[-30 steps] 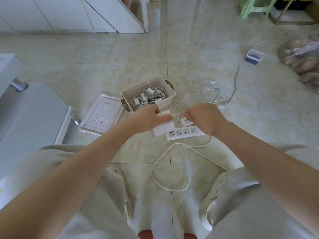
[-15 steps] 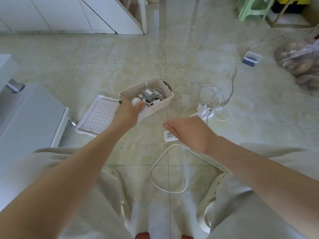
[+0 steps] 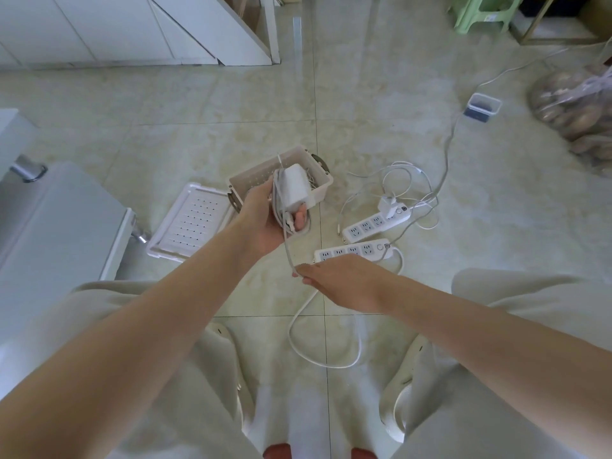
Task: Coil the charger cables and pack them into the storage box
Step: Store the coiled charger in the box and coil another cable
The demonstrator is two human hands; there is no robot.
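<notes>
at frame centre the left hand (image 3: 265,220) grips a white charger (image 3: 295,187) before the storage box (image 3: 318,190); the right hand (image 3: 344,279) pinches its cable (image 3: 287,250).

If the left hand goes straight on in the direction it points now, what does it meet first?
Probably the box, just beyond the left hand and its charger; height over the rim is unclear.
</notes>
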